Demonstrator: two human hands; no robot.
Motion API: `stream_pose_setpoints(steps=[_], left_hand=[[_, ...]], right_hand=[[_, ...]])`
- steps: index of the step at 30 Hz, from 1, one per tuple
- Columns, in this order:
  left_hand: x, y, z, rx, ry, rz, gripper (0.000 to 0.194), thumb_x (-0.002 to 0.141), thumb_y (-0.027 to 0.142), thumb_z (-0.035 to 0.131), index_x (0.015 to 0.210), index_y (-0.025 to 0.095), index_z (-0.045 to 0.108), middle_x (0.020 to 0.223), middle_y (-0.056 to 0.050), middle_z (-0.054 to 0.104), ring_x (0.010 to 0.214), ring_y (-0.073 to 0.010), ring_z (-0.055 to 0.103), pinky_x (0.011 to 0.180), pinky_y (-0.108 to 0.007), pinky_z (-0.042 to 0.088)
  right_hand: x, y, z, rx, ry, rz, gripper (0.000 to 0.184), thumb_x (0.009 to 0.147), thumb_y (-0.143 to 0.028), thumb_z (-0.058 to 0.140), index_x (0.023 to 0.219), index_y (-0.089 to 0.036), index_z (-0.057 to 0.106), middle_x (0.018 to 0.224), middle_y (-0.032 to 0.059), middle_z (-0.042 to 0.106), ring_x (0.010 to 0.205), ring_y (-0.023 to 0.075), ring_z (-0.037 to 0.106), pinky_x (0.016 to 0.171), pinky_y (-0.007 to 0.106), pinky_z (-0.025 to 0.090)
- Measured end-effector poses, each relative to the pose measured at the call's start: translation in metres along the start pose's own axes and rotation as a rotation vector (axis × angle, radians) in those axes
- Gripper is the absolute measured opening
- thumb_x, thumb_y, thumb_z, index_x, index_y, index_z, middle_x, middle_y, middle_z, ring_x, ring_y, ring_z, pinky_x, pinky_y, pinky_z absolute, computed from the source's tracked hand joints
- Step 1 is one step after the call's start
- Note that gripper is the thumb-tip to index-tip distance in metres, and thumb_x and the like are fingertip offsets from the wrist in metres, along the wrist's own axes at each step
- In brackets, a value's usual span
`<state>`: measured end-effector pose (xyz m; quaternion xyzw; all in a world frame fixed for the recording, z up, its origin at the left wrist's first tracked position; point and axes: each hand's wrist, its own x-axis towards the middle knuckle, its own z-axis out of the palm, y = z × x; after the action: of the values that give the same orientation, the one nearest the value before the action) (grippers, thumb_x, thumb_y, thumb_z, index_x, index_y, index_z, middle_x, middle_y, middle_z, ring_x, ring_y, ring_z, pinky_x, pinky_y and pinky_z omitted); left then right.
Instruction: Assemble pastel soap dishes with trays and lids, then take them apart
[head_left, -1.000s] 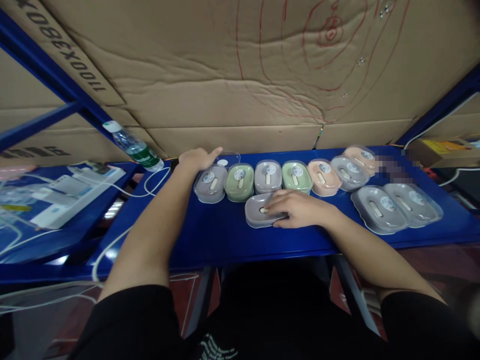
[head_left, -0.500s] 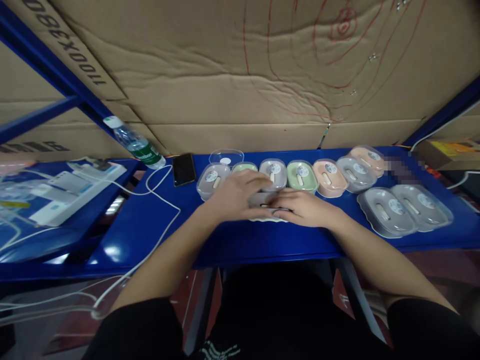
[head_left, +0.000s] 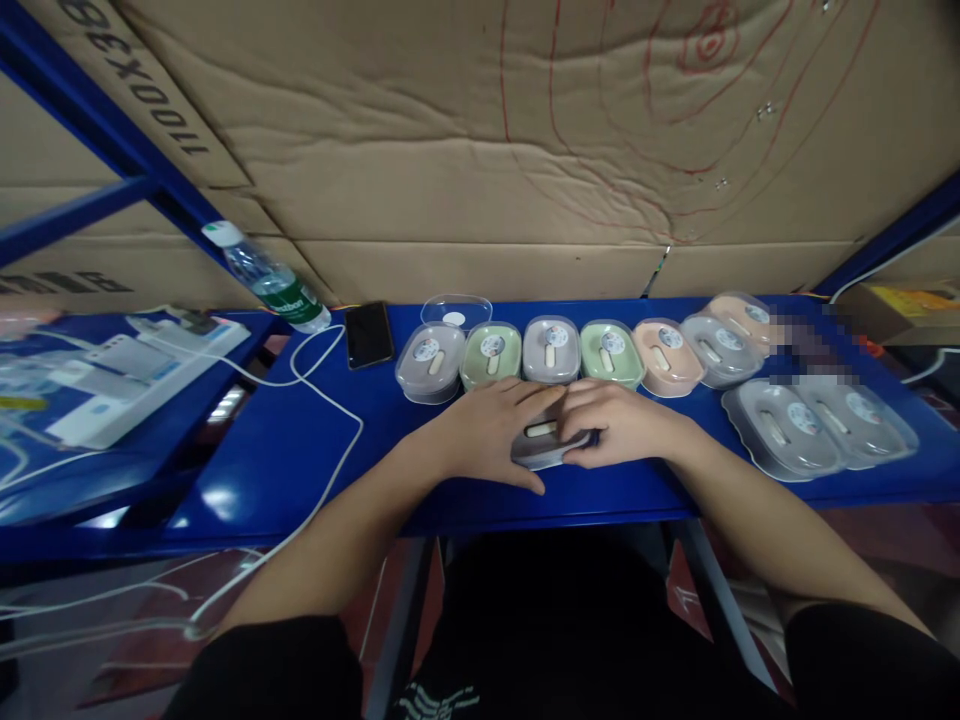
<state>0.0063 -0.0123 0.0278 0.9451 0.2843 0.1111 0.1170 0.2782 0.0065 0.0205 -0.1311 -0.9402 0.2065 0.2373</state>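
A grey lidded plastic box point(head_left: 541, 452) with a pale handle-like strip on top lies between my hands, close to the table's front edge. My left hand point(head_left: 491, 432) rests along its left side, fingers stretched over the far edge and thumb spread apart in front. Bent fingers of my right hand point(head_left: 619, 420) grip the box's right side. Both hands cover much of it. Just behind stand a grey box point(head_left: 551, 350), a light green box point(head_left: 491, 355) and another green box point(head_left: 611, 352), each with a clear cover and round sticker.
Another grey box point(head_left: 427, 360) and a clear lid point(head_left: 455, 312) lie left. Peach boxes point(head_left: 667, 355) and more grey boxes point(head_left: 784, 428) stand right. A phone point(head_left: 369, 335), water bottle point(head_left: 277, 285), white cable point(head_left: 330, 480) and power strip point(head_left: 150, 385) are leftward. Cardboard point(head_left: 390, 190) stands behind.
My left hand has shifted down to the left side of the grey box, uncovering the green box behind. My right hand's fingers have bent around the box's right side. The view has shifted slightly.
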Motion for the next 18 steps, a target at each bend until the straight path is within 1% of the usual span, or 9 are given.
stream_pose_setpoints(steps=[3, 6, 9, 11, 12, 13, 15, 17, 18], left_hand=[[-0.002, 0.000, 0.002, -0.013, -0.030, -0.051, 0.118, 0.079, 0.084, 0.082, 0.169, 0.020, 0.041, 0.159, -0.021, 0.064, 0.143, -0.0413, 0.065, 0.120, -0.053, 0.053], [-0.003, 0.002, 0.006, -0.032, -0.036, -0.069, 0.110, 0.083, 0.068, 0.083, 0.171, 0.022, 0.036, 0.150, -0.021, 0.069, 0.132, -0.0405, 0.072, 0.108, -0.052, 0.060], [-0.001, 0.007, 0.006, -0.068, -0.012, -0.095, 0.108, 0.077, 0.052, 0.084, 0.169, 0.022, 0.036, 0.144, -0.021, 0.069, 0.125, -0.0426, 0.074, 0.103, -0.055, 0.063], [0.000, 0.011, 0.004, -0.121, -0.008, -0.113, 0.108, 0.071, 0.049, 0.084, 0.166, 0.021, 0.040, 0.144, -0.021, 0.068, 0.126, -0.0450, 0.072, 0.101, -0.057, 0.063], [0.000, 0.012, 0.002, -0.153, -0.005, -0.110, 0.108, 0.069, 0.048, 0.084, 0.165, 0.021, 0.042, 0.145, -0.021, 0.067, 0.127, -0.0455, 0.071, 0.101, -0.058, 0.063], [0.000, 0.013, 0.000, -0.184, 0.008, -0.098, 0.107, 0.069, 0.048, 0.085, 0.164, 0.022, 0.043, 0.145, -0.020, 0.067, 0.127, -0.0454, 0.070, 0.101, -0.059, 0.063], [-0.001, 0.012, -0.004, -0.235, 0.078, -0.063, 0.109, 0.070, 0.048, 0.085, 0.166, 0.024, 0.039, 0.148, -0.019, 0.064, 0.131, -0.0455, 0.068, 0.106, -0.062, 0.061], [-0.003, 0.009, -0.005, -0.284, 0.177, -0.034, 0.115, 0.073, 0.048, 0.086, 0.172, 0.026, 0.031, 0.156, -0.020, 0.058, 0.139, -0.0473, 0.063, 0.114, -0.066, 0.056], [-0.003, 0.007, -0.004, -0.314, 0.233, -0.025, 0.119, 0.074, 0.048, 0.086, 0.174, 0.027, 0.025, 0.161, -0.021, 0.054, 0.144, -0.0486, 0.059, 0.117, -0.069, 0.053]], right_hand=[[-0.001, 0.000, 0.002, 0.017, 0.064, -0.031, 0.022, 0.100, -0.041, 0.078, 0.084, -0.026, 0.073, 0.083, 0.0002, 0.077, 0.085, 0.0186, 0.069, 0.080, 0.037, 0.058], [0.000, -0.001, 0.004, 0.023, 0.099, -0.059, 0.026, 0.100, -0.043, 0.080, 0.083, -0.025, 0.071, 0.083, 0.0004, 0.076, 0.084, 0.0177, 0.069, 0.079, 0.035, 0.058], [0.001, -0.003, 0.004, 0.030, 0.118, -0.073, 0.029, 0.097, -0.046, 0.084, 0.085, -0.024, 0.070, 0.088, 0.0017, 0.077, 0.085, 0.0176, 0.071, 0.078, 0.035, 0.059], [0.001, -0.004, 0.003, 0.032, 0.161, -0.091, 0.028, 0.094, -0.048, 0.088, 0.092, -0.025, 0.073, 0.091, 0.0023, 0.078, 0.086, 0.0183, 0.072, 0.078, 0.035, 0.060], [0.001, -0.004, 0.003, 0.032, 0.200, -0.113, 0.030, 0.091, -0.050, 0.090, 0.099, -0.025, 0.074, 0.094, 0.0028, 0.078, 0.088, 0.0193, 0.074, 0.079, 0.036, 0.061], [0.000, -0.003, 0.002, 0.029, 0.252, -0.136, 0.037, 0.089, -0.054, 0.092, 0.109, -0.026, 0.076, 0.099, 0.0040, 0.079, 0.091, 0.0212, 0.075, 0.082, 0.039, 0.062], [-0.003, 0.000, 0.001, 0.022, 0.396, -0.149, 0.062, 0.084, -0.065, 0.091, 0.131, -0.029, 0.074, 0.115, 0.0084, 0.080, 0.106, 0.0279, 0.077, 0.095, 0.048, 0.063], [-0.007, 0.004, 0.002, 0.052, 0.588, -0.088, 0.084, 0.081, -0.080, 0.085, 0.149, -0.033, 0.066, 0.133, 0.0118, 0.077, 0.122, 0.0353, 0.074, 0.108, 0.058, 0.060], [-0.008, 0.006, 0.002, 0.083, 0.680, -0.036, 0.090, 0.081, -0.085, 0.080, 0.154, -0.035, 0.062, 0.138, 0.0122, 0.075, 0.127, 0.0374, 0.073, 0.111, 0.061, 0.059]])
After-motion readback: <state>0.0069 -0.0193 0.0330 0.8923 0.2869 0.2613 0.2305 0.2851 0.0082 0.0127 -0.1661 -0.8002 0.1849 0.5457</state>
